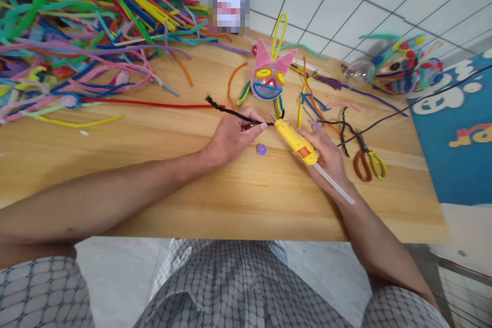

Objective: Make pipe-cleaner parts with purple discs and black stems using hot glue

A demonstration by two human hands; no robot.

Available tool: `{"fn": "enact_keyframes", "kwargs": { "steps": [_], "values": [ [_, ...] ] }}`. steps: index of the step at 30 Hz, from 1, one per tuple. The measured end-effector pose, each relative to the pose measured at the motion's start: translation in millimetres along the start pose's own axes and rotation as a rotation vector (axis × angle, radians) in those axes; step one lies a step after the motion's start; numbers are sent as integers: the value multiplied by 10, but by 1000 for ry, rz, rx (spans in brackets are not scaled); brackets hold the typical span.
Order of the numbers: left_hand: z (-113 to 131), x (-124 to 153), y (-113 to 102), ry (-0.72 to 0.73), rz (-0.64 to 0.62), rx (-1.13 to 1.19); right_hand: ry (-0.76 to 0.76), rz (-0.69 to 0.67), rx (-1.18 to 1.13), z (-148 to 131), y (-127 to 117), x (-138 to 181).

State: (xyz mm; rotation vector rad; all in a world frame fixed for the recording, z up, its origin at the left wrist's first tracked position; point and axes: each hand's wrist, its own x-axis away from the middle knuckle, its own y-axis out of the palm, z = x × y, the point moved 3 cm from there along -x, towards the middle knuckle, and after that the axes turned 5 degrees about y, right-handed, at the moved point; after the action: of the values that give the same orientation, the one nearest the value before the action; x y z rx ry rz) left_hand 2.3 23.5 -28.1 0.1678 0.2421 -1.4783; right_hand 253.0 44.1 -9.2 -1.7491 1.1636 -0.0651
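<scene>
Head view: mid-bench (154, 174), the left hand (234, 136) pinches a black pipe cleaner (230, 111) between closed fingertips. The right hand (326, 156) is wrapped around a yellow glue gun (294, 138), its nozzle at the cleaner's end. A purple button (262, 149) lies between the hands, and scissors (369, 164) lie toward the right edge.

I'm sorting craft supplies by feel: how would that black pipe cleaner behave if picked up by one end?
Probably light and bendy yet shape-holding: the black pipe cleaner sticks out past the left hand without drooping, and others in the pile keep curves and loops. Its fuzzy surface likely grips rather than slips. Thin and kinked, it seems unlikely to roll.
</scene>
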Motion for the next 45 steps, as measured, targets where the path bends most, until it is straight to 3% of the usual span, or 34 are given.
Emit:
{"fn": "enact_keyframes", "kwargs": {
  "steps": [4, 19, 23, 28, 33, 39, 45],
  "values": [
    [1, 3, 0, -19, 14, 13, 41, -52, 7, 19, 15, 7],
    [11, 2, 0, -17, 1, 12, 22, 24, 14, 25, -1, -1],
    [10, 3, 0, -19, 8, 13, 28, -45, 26, 20, 11, -2],
    [-1, 4, 4, -5, 8, 23, 18, 9, 33, -3, -4, -1],
    [7, 3, -2, -20, 17, -1, 44, -55, 22, -2, 13, 3],
    [47, 2, -4, -7, 10, 6, 36, 8, 0, -7, -1, 7],
    [47, 8, 0, -1, 23, -10, 43, -34, -3, -18, 35, -13]
  ]
}}
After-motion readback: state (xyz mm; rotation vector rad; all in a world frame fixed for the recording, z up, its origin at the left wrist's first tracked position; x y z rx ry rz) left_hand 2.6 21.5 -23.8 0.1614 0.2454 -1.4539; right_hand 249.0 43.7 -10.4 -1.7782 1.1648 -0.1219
